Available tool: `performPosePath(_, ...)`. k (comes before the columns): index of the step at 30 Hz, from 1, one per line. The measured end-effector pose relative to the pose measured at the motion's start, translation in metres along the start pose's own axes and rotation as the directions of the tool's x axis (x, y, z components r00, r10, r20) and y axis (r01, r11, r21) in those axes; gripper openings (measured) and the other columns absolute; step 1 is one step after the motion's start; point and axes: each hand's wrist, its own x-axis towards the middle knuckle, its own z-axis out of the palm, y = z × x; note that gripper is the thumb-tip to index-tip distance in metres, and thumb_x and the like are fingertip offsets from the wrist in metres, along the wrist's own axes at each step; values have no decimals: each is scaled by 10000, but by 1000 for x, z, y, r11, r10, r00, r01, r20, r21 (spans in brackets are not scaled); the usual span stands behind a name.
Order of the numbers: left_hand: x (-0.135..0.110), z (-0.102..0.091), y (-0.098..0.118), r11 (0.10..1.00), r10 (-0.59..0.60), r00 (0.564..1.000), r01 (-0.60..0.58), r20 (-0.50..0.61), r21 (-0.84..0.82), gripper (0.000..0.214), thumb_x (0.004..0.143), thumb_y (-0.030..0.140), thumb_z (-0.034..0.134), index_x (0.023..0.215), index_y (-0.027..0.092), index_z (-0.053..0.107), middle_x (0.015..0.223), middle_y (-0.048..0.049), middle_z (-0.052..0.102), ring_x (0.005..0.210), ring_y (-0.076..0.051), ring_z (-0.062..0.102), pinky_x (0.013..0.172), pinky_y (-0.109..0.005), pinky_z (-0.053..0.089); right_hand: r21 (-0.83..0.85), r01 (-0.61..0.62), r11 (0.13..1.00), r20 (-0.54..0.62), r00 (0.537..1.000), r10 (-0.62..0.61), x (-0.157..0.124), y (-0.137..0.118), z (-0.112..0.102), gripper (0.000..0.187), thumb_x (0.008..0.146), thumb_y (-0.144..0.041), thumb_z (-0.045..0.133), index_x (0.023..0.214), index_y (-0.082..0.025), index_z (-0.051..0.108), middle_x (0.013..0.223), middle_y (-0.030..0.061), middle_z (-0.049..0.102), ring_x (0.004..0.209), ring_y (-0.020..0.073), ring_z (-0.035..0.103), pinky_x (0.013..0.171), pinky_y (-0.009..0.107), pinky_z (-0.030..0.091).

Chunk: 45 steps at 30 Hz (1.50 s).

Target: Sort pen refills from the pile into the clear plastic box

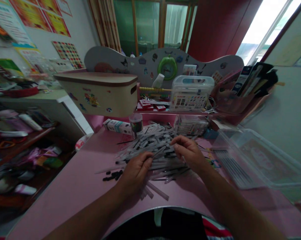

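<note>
One left hand [137, 170] clamped on one clear tube [159, 152], one right hand [189, 152], its grip unclear, one pen heap [150, 135] beneath, one green clock [167, 69] far.

L hand [138, 166] hides near end of pen tube [159, 152]; R hand [189, 153]: can't tell what, if anything, it pinches. Pen pile [145, 140]: lower pcs hidden. Clock [167, 69] dial too small to read. Worktop [65, 196] cut off at btm edge; L shelf [38, 135] clutter [26, 189] too blurry to ID.

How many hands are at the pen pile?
2: bare left hand, at the near left of the translucent plastic pen pile; bare right hand, at its right side.
</note>
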Motion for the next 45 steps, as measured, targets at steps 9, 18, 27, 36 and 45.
performPosePath(9, 2, -2, -8, 978, 107, 991, -119, 78, 170, 235, 890, 242, 574, 1025, 265, 766, 913, -58, 751, 854, -253, 662, 780, -339, 469, -61, 79, 995, 19, 997, -78, -9, -2, 0, 189, 853, -333, 581, 947, -179, 639, 617, -50, 434, 518, 77, 373, 482, 198, 293)
performPosePath(18, 1, -1, -3, 974, 109, 993, -114, 38, 197, 196, 858, 249, 620, 961, 271, 785, 913, -66, 751, 861, -260, 660, 818, -360, 478, -233, 136, 963, 81, 989, -120, -15, 0, 6, 196, 923, -291, 491, 984, -177, 639, 650, -37, 498, 563, 88, 454, 549, 207, 359)
performPosePath(27, -1, -2, -8, 920, 212, 975, -223, 70, 324, 231, 877, 240, 607, 1023, 291, 778, 869, -60, 743, 794, -246, 657, 771, -356, 490, -224, 94, 970, 3, 995, -96, -17, 4, 21, 265, 948, -363, 456, 930, -177, 644, 585, -43, 483, 492, 87, 439, 490, 201, 341)
performPosePath(36, -2, -2, -16, 862, 255, 962, -271, 96, 428, 247, 911, 259, 573, 1054, 271, 774, 852, -79, 740, 762, -239, 661, 718, -334, 483, -89, -13, 996, -68, 998, 7, -20, 12, 33, 295, 923, -435, 475, 914, -177, 618, 590, -37, 516, 468, 90, 473, 447, 194, 360)
performPosePath(45, -5, -2, -20, 834, 294, 954, -284, 55, 473, 219, 857, 239, 637, 1033, 240, 767, 865, -76, 744, 787, -246, 675, 752, -342, 514, -5, -54, 999, -76, 996, 53, -18, 14, 36, 309, 907, -459, 494, 924, -172, 606, 603, -41, 533, 464, 83, 492, 441, 183, 372)
